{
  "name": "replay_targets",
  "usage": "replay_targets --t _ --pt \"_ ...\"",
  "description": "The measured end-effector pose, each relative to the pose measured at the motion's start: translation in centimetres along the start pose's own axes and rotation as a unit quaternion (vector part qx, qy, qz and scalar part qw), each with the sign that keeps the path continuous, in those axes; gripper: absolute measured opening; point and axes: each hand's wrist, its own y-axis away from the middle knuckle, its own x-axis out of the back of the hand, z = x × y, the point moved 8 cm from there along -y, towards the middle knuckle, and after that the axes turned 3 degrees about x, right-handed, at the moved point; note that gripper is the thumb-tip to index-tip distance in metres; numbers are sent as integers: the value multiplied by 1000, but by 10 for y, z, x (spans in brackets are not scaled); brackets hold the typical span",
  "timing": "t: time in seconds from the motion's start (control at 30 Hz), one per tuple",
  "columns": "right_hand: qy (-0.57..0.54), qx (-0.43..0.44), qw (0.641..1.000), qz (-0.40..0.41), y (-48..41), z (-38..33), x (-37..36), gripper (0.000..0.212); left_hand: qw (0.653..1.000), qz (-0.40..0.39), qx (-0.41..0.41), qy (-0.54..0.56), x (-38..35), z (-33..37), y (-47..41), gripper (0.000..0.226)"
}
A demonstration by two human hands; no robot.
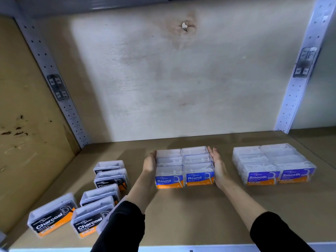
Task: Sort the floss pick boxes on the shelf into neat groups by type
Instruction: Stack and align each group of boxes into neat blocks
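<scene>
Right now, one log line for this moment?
left hand, right hand: pressing Round block sides | Smooth block: grouped right | Charcoal boxes: loose, left

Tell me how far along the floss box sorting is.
Done: the Smooth boxes sit in a tight block on the right. In hand: the left hand and right hand press the Round boxes together from both sides. Left: the Charcoal boxes lie loose and askew on the left.

bare left hand (149,165) and right hand (219,168) show at mid-frame, above bare forearms. the left sleeve (120,228) and right sleeve (276,233), plain black matte cloth with soft folds, run to the lower edge.
</scene>
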Motion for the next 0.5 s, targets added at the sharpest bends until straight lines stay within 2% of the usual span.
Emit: replay_targets --t 0.5 --pt "6 -9 1000 8 4 0 -1 49 999 21 12 25 2 -1 5 39"
